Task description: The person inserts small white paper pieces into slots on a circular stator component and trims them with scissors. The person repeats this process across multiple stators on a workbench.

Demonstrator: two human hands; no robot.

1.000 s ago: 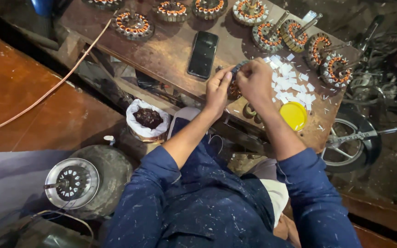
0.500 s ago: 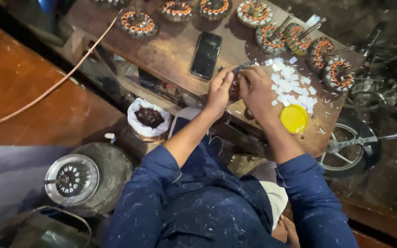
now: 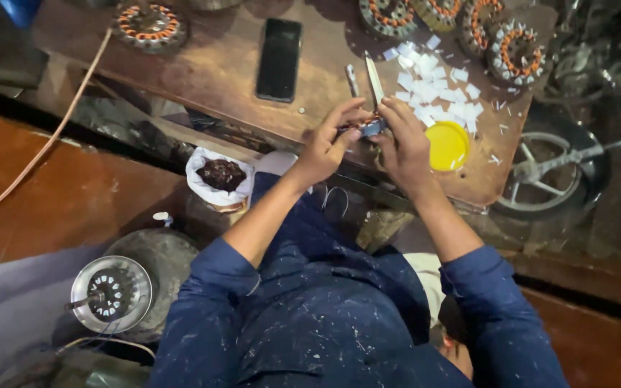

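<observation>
Head view looks straight down on a wooden worktop [image 3: 217, 72], the largest thing in sight, with a person in a dark blue, paint-flecked shirt leaning over its near edge. Below the worktop on the left stands a round grey motor housing [image 3: 120, 287] with a shiny ringed face, and to the right a spoked wheel [image 3: 548, 172] shows past the worktop's corner. Wound copper stators [image 3: 515, 50] sit in a row along the far right edge; another stator [image 3: 149, 25] lies at the far left. A black phone [image 3: 279, 59] lies flat near the middle. A white bag [image 3: 218, 179] of dark bits hangs just under the near edge. A scatter of white paper slips [image 3: 433, 90] spreads beside a yellow lid [image 3: 447, 145], which lies just right of the hands. A pale cord [image 3: 59, 126] runs off to the left.

Both hands meet at the near edge of the worktop. The left hand [image 3: 328, 144] has its grip closed on a small metallic piece [image 3: 369, 128] — thumb and fingers pinched around it. The right hand [image 3: 407, 144] touches the same piece from the other side, fingers curled close on it. A slim metal blade [image 3: 374, 79] rises from between the fingers toward the paper slips; which hand steadies it I cannot tell.
</observation>
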